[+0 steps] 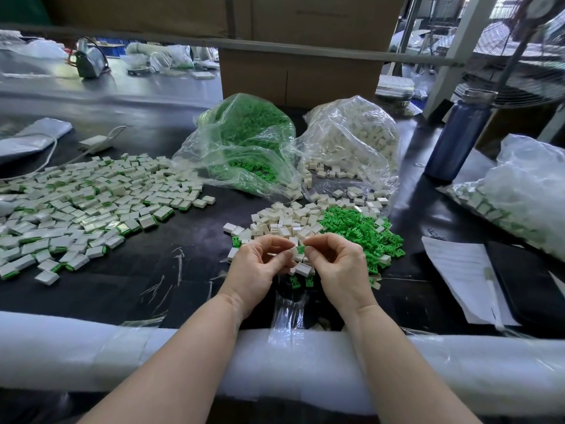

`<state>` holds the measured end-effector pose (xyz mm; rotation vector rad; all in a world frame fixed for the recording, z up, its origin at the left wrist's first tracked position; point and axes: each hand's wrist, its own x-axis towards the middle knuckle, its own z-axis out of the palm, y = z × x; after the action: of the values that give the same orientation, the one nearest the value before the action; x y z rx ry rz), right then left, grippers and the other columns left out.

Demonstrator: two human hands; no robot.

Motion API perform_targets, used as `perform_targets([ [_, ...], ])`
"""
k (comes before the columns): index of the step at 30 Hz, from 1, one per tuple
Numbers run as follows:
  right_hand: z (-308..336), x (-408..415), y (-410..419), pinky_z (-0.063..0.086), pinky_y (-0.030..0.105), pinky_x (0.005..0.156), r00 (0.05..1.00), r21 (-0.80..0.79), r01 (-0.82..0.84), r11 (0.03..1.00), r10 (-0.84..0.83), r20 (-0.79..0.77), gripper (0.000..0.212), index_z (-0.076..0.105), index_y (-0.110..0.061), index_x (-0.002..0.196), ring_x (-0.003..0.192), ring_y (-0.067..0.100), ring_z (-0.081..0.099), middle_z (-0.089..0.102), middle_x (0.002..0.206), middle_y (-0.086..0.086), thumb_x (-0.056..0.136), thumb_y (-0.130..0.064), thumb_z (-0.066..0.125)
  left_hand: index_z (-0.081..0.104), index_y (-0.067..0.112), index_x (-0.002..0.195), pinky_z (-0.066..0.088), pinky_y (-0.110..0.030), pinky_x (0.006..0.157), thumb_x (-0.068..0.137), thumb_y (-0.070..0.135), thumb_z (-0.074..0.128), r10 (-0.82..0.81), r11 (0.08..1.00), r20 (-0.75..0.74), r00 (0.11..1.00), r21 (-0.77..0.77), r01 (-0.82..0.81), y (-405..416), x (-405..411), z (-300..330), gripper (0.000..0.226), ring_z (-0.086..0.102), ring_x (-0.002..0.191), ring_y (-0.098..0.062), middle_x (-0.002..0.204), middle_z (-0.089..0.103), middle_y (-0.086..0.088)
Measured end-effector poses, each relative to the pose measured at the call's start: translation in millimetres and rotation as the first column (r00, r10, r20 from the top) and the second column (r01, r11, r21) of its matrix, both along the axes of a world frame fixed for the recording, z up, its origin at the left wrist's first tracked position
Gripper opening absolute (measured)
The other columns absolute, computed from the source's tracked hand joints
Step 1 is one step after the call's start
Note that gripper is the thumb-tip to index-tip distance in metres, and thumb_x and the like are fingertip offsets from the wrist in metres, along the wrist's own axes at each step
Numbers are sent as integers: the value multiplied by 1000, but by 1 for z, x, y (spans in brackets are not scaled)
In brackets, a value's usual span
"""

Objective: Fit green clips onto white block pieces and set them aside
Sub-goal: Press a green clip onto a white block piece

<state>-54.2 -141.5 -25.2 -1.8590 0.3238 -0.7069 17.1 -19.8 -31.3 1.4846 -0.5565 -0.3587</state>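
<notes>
A small white rectangular plastic block piece [294,243] and a small bright green plastic clip [301,249] are meeting in the gap between the two hands, just above the near edge of a loose pile of white block pieces [286,223] lying on the black tabletop [171,264]. The left hand [260,264] is curling its fingers [279,257] inward and pinching the white piece between thumb and forefinger. The right hand [337,264] is likewise curling its fingers [315,241], pinching the green clip at its tips and holding it against the white piece. How far the clip is seated cannot be told. A heap of loose green clips [363,237] is lying just right of the white pile, near the right hand. Well apart on the left, a wide spread of white pieces with green edges [82,206] is covering the tabletop.
</notes>
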Motion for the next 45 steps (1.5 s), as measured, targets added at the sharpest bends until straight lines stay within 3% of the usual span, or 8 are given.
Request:
perform_targets([
  [6, 2, -1, 1, 46, 7, 67, 1000, -11, -5, 1000, 5, -7, 16, 69, -16, 78, 68, -4, 61, 67, 74, -9, 80, 1, 68, 65, 12, 87, 55, -18, 66, 85, 1, 61, 0, 1000, -6, 1000, 6, 0, 0, -1, 1, 12, 67, 69, -8, 75, 67, 2],
  [16, 5, -2, 4, 50, 14, 70, 998, 4, -44, 999, 44, -34, 14, 69, -11, 79, 69, 4, 61, 67, 74, -2, 81, 3, 66, 67, 10, 89, 52, -16, 68, 86, 1, 59, 17, 998, 49, 999, 61, -20, 1, -2, 2, 12, 63, 67, -6, 77, 66, -3],
  [22, 6, -1, 4, 50, 16, 65, 997, 14, -32, 999, 33, -70, 13, 66, -8, 76, 64, 7, 59, 64, 70, 0, 77, 5, 68, 66, 12, 81, 51, -16, 67, 85, -4, 59, 23, 996, 97, 995, 86, -31, -1, -5, 4, 18, 58, 64, -11, 72, 62, -2],
  [31, 5, 0, 2, 46, 12, 59, 994, 46, -25, 999, 30, -104, 20, 67, -11, 67, 57, 3, 56, 62, 61, -3, 72, 7, 72, 66, 14, 76, 47, -12, 65, 84, -7, 59, 1, 995, 121, 993, 101, -13, -1, -8, 7, 24, 58, 63, 1, 72, 60, 3],
  [38, 6, -1, 2, 50, 18, 61, 993, 79, -29, 996, 38, -112, 24, 67, -14, 63, 59, 9, 58, 64, 62, 0, 70, 9, 72, 66, 16, 77, 52, -21, 73, 84, -5, 60, -8, 992, 128, 992, 129, -9, -1, -7, 5, 22, 58, 70, -13, 72, 61, 2],
  [45, 9, -2, 2, 52, 22, 64, 990, 100, -44, 994, 57, -126, 31, 65, -19, 60, 61, 12, 59, 64, 62, 1, 69, 10, 72, 66, 17, 77, 52, -22, 74, 84, -4, 61, -23, 990, 137, 990, 143, 3, 0, -8, 6, 23, 58, 72, -13, 72, 61, 2],
])
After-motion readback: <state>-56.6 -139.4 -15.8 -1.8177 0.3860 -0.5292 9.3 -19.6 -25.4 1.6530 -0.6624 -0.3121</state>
